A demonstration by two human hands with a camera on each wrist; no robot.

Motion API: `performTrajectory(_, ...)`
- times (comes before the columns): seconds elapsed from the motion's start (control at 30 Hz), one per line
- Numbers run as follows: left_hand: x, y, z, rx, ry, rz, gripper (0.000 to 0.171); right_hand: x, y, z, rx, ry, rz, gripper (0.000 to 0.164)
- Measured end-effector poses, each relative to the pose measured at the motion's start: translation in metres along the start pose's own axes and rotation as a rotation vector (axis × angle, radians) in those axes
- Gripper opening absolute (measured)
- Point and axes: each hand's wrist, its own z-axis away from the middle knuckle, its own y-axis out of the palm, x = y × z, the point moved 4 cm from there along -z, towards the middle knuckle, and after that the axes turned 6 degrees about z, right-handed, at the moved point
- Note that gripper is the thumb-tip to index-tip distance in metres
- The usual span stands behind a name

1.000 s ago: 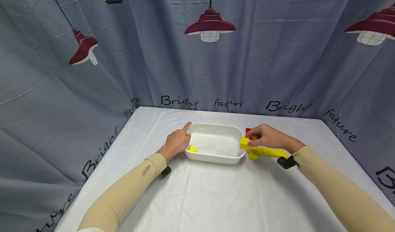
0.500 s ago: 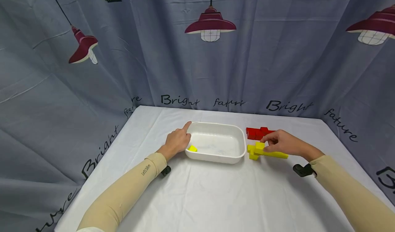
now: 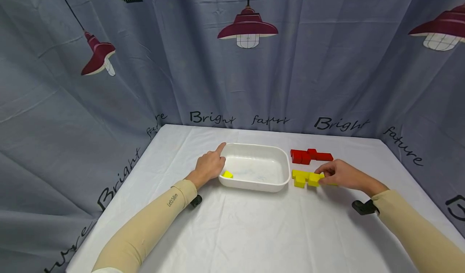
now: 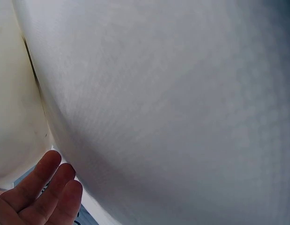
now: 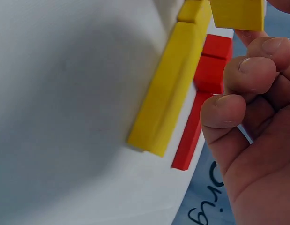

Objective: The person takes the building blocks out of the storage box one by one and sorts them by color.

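Observation:
My right hand (image 3: 339, 174) pinches a yellow cube (image 3: 314, 179) between thumb and fingertips, just over a group of yellow blocks (image 3: 299, 176) on the table. In the right wrist view the cube (image 5: 237, 15) sits at the top edge, and a long yellow block (image 5: 163, 89) lies below it on the cloth. My left hand (image 3: 209, 165) rests at the left end of a white tray (image 3: 254, 186), its index finger stretched along the rim. Several of its fingers (image 4: 65, 197) look fairly straight beside the tray wall; the thumb is hidden. A small yellow block (image 3: 227, 174) lies inside the tray.
Behind the yellow blocks lies a group of red blocks (image 3: 303, 157), some cube-like and one long. A white cloth (image 3: 247, 228) covers the table, with a grey-blue printed curtain (image 3: 203, 75) around its back and sides.
The right hand has carried the yellow cube rightward from the tray's right rim and lowered it over the yellow blocks. More of the red blocks show. The left hand and tray look unmoved.

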Motion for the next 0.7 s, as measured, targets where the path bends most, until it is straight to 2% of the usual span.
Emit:
performTrajectory(0.37,0.002,0.001,-0.001,-0.005,0.0,0.0,0.058,-0.01,0.013,-0.001,-0.01,0.048,-0.022,0.043)
performTrajectory(0.7,0.002,0.002,0.0,-0.009,0.005,0.004,0.058,-0.013,0.018,-0.002,-0.039,0.065,-0.017,0.039)
